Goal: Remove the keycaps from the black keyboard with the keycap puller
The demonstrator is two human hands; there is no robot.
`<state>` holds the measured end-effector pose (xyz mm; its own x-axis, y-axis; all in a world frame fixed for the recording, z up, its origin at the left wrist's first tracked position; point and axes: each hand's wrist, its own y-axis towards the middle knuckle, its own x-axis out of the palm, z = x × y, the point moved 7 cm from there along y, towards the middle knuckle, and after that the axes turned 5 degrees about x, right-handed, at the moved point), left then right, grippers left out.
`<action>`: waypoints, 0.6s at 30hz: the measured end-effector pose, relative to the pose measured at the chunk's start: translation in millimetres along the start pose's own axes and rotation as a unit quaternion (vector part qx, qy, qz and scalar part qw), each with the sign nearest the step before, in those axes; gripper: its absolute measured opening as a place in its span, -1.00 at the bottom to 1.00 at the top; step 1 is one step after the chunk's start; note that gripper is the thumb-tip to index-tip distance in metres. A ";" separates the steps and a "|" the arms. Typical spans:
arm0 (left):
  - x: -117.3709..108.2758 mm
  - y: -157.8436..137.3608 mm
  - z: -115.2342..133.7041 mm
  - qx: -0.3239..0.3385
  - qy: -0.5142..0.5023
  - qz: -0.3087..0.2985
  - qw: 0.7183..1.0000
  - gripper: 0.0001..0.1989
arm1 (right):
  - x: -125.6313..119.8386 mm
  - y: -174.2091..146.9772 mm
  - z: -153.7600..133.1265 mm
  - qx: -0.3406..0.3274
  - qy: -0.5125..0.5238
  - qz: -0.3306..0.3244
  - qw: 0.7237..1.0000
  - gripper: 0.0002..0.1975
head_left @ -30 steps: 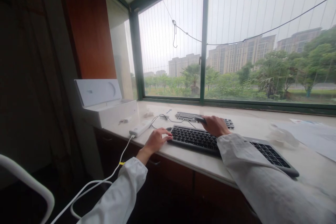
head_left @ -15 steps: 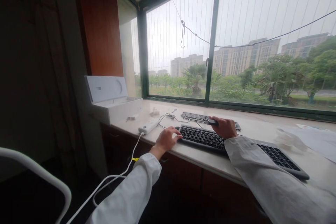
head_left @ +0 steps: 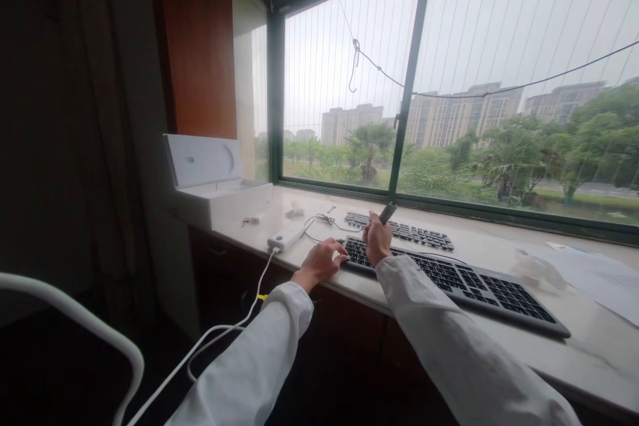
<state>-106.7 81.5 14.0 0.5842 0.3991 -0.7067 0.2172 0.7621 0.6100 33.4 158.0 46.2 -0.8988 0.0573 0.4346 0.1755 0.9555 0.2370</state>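
A long black keyboard lies along the front of the windowsill counter. My left hand is at its left end, with curved thumb and fingers gripping the corner. Above the keyboard's left part, my right hand is closed round a dark, stick-like handheld tool pointing up; its exact kind is unclear. My right hand and sleeve hide some of the keys. Behind the keyboard lie rows of dark loose keycaps.
A white power strip with a white cord sits left of my hands, a thin dark cable beyond it. Further left stands an open white box. Clear plastic and papers lie at right. The window rises behind.
My right hand has moved left along the keyboard and turned the dark tool upward. My left hand stays at the keyboard's left end. The view has shifted slightly.
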 end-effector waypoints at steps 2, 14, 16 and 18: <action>1.2 0.5 -2.3 -0.005 0.004 -0.001 1.000 -0.87 | 5.9 -5.5 11.1 -0.004 0.003 0.029 1.000 -0.63; -0.6 0.2 -2.1 -0.016 0.008 -0.006 1.000 -0.82 | 5.6 -6.5 47.3 0.051 0.009 0.040 0.998 -0.63; -1.4 -0.1 -1.6 -0.023 0.008 -0.013 1.000 -0.82 | 5.8 -6.8 48.1 0.053 -0.007 0.043 0.998 -0.64; -1.6 -0.4 -2.0 -0.030 0.008 -0.018 0.999 -0.82 | 6.0 -7.2 49.0 0.045 -0.024 0.048 0.998 -0.64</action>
<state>-109.2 81.6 14.3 0.5636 0.3794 -0.7337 0.1892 0.8054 0.5618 7.0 165.7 4.5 -0.8983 0.1608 0.4089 0.2264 0.9670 0.1170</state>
